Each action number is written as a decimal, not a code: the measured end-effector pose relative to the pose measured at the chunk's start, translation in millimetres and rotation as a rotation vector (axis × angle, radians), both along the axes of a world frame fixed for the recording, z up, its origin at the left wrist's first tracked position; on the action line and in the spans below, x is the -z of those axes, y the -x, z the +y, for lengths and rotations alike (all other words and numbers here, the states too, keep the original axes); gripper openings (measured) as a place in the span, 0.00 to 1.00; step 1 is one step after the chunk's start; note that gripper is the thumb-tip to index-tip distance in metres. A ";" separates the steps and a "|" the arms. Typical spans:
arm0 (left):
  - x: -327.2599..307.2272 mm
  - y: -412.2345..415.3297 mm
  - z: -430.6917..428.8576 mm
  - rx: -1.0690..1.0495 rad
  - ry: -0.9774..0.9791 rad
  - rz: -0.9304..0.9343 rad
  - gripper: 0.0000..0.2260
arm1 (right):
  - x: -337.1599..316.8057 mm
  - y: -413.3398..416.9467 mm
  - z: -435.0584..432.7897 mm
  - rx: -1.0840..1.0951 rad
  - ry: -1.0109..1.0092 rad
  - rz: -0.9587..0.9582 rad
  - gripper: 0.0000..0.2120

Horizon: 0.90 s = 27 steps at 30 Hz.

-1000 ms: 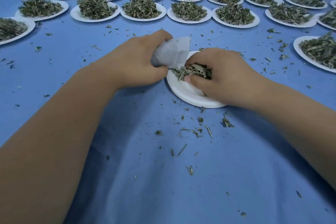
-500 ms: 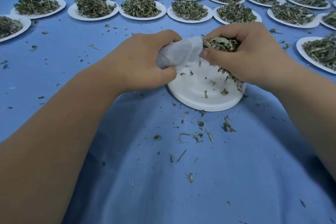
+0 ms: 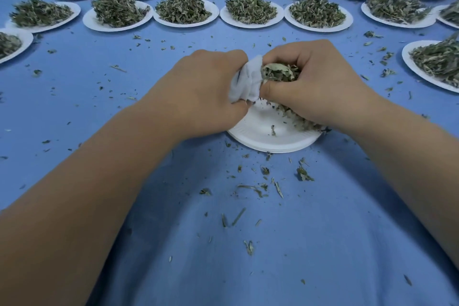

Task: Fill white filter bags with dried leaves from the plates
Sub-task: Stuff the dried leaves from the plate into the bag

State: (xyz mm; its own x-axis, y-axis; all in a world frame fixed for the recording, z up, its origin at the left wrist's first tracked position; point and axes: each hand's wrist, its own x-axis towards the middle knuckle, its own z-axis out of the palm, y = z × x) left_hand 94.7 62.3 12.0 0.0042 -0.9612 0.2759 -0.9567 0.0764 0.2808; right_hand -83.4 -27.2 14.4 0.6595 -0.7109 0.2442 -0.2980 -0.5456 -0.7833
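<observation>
Over the nearly bare plate (image 3: 260, 138) on the tabletop (image 3: 323, 243), my left hand (image 3: 206, 92) is bunched around the white filter bag (image 3: 246, 82) while my right hand (image 3: 323, 84) clutches a wad of dried leaves (image 3: 280, 73) right at its mouth. Bag looks floppy and featherweight, so I'd pinch it at the rim; leaves seem brittle and crumbly, so cup them loosely.

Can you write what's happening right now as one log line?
left hand: holds bag | right hand: grips leaves at bag mouth | plate: nearly empty
</observation>
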 end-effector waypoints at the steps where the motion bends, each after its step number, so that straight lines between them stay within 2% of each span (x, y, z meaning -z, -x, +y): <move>1: -1.8 -0.7 -0.4 0.000 0.003 0.001 0.13 | -0.9 0.0 -0.6 0.014 -0.011 -0.018 0.10; 3: -7.0 -1.9 -4.3 0.006 0.001 -0.029 0.12 | -2.4 -1.3 -1.6 0.015 -0.053 -0.048 0.15; 6: -12.5 -1.8 -11.6 -0.006 -0.044 -0.073 0.13 | -2.6 -2.8 -1.5 -0.045 -0.065 0.031 0.16; 9: -5.4 -2.5 -10.9 -0.026 -0.064 -0.007 0.14 | -5.0 -0.1 -1.0 -0.129 -0.146 0.150 0.17; 13: 4.3 -4.9 -5.9 -0.027 -0.046 0.046 0.12 | -11.0 13.7 -5.9 -0.174 -0.163 0.154 0.18; 20: 4.0 -6.0 -7.2 -0.004 -0.055 0.014 0.09 | -16.9 41.6 -5.3 -0.219 0.141 0.394 0.27; 23: 4.9 -5.5 -7.6 -0.003 -0.049 0.000 0.08 | -10.3 37.5 -4.4 -0.144 0.206 0.338 0.22; 27: 4.4 -3.6 -6.7 0.015 -0.020 -0.031 0.07 | -6.4 32.3 -4.1 -0.083 0.182 0.167 0.12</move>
